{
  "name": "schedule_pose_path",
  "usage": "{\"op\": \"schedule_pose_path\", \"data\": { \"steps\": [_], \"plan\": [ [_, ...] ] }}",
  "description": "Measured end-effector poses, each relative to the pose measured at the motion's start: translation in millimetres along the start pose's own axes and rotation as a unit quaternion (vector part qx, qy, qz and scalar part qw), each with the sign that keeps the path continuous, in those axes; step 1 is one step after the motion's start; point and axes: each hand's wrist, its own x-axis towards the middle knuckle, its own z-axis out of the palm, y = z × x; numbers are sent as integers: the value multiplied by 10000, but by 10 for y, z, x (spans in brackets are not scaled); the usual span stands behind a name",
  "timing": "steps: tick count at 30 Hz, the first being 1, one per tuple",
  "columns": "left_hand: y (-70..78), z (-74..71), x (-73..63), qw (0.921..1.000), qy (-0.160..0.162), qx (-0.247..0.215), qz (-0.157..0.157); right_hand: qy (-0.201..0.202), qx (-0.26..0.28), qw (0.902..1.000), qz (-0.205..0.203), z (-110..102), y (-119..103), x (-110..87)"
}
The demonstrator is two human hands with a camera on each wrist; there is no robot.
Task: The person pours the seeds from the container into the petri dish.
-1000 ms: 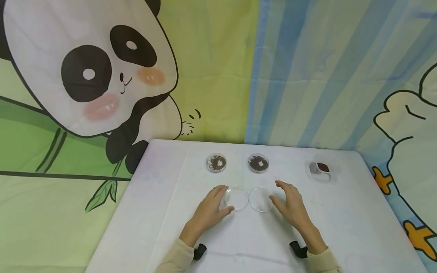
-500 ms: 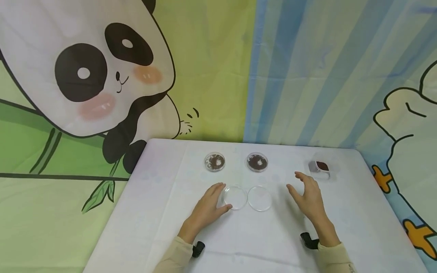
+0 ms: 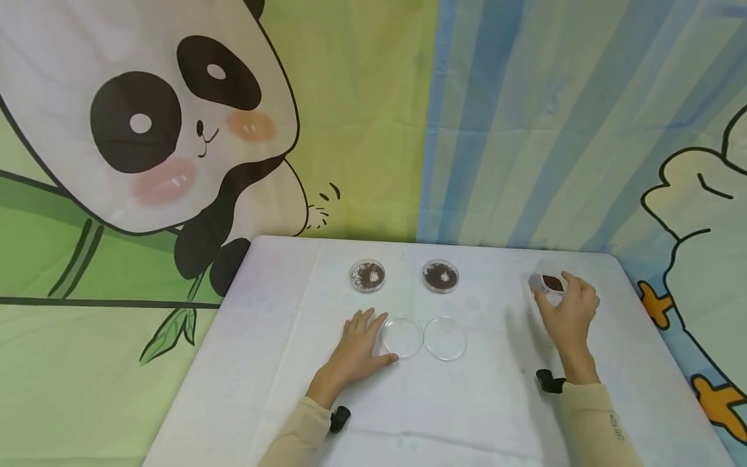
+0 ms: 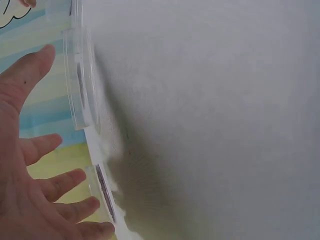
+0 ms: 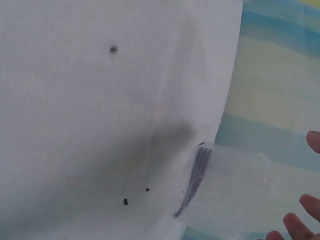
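My left hand [image 3: 355, 353] lies with fingers spread beside an empty clear petri dish [image 3: 403, 336], its thumb near the dish's front edge. In the left wrist view, the spread fingers and thumb are apart from the dish [image 4: 79, 82]. A second clear dish [image 3: 445, 338] sits just to the right of the first. At the back right, my right hand [image 3: 569, 318] reaches over a small clear plastic box [image 3: 536, 283] with dark brown soil-like material in it. The right wrist view shows the box [image 5: 232, 185] standing low on the table, with the fingertips [image 5: 298, 226] apart from it.
Two petri dishes with dark, white-flecked contents, one left [image 3: 367, 276] and one right [image 3: 440, 277], stand near the white table's [image 3: 344, 447] back edge. Small dark crumbs [image 5: 126, 202] lie near the box. A panda-printed cloth [image 3: 362, 117] hangs behind.
My right hand has moved right and forward, from beside the right clear dish to the plastic box. The left hand stays by its dish, its fingers now spread wider.
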Motion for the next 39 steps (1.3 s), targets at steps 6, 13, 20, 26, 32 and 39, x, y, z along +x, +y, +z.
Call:
{"op": "schedule_pose_path", "data": {
  "steps": [6,13,20,26,32,39],
  "plan": [
    [-29,28,23,9995,-227,119,-160,-287,-95,9925,1185,-4,148,148],
    [-28,57,33,9989,-319,224,-253,-842,-149,9741,2092,33,272,193],
    [-3,42,42,9982,-396,321,-330,-980,-67,9655,2414,63,345,204],
    [11,25,39,9978,-421,331,-381,-1030,98,9608,2573,65,357,218],
    [19,18,39,9976,-443,325,-411,-1061,451,9542,2760,66,337,231],
    [28,1,41,9973,-486,223,-496,-873,940,9542,2704,96,196,194]
  ]
}}
